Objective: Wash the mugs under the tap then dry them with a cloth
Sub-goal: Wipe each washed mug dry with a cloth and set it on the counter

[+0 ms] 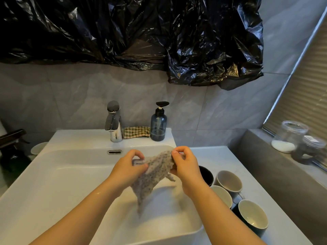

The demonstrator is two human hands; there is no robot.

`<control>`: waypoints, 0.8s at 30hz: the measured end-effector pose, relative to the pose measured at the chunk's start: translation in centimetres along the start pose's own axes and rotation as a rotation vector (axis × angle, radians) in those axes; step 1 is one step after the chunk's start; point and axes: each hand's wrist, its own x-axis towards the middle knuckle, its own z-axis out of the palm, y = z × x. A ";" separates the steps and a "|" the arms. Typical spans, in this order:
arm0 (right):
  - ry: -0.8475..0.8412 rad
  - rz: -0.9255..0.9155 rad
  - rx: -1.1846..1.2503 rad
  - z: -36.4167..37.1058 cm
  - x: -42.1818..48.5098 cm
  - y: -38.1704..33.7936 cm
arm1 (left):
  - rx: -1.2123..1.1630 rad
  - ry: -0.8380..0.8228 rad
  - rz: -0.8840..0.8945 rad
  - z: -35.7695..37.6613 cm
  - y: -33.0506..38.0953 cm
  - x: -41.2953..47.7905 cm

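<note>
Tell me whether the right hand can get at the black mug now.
Likely yes, once it drops the cloth: the right hand pinches it, but the black mug stands just beside its wrist, nothing between.

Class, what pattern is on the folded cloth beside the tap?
Folded cloth: green-and-cream checks; head view.

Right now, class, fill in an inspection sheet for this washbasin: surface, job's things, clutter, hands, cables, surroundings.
Surface: white countertop with sunken basin, tap behind.
Job's things: four mugs right of the basin; spotted cloth held above it.
Clutter: soap dispenser and checked cloth by the tap; two jars on the ledge.
Hands: left hand and right hand both pinch the spotted cloth.
Cables: nothing seen.
Surroundings: grey tiled wall, black plastic sheet, window blind.
</note>
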 end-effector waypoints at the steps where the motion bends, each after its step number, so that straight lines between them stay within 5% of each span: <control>1: 0.011 -0.045 -0.084 0.0 -0.1 -0.1 | 0.069 0.023 0.063 0.1 0.0 -0.1; 4: 0.096 -0.180 -0.329 -0.2 -0.3 -0.6 | 0.250 -0.092 0.203 0.0 0.3 -0.8; 8: 0.095 -0.182 -0.327 -0.9 -0.1 -0.8 | 0.741 -0.122 0.349 -0.7 -0.5 -0.4; 14: 0.005 0.041 -0.178 -1.4 0.2 -0.6 | -0.349 -0.190 -0.085 -1.5 0.4 -0.4; 18: -0.364 0.218 -0.371 -1.6 -0.2 -0.7 | -0.514 -0.259 -0.370 -1.8 0.3 0.0; 21: -0.370 0.245 -0.443 -1.6 -0.3 -0.4 | -0.597 -0.342 -0.482 -2.5 -0.4 0.6; 24: -0.318 0.356 -0.109 -2.2 0.2 0.1 | -0.826 -0.435 -0.429 -3.1 -1.6 0.5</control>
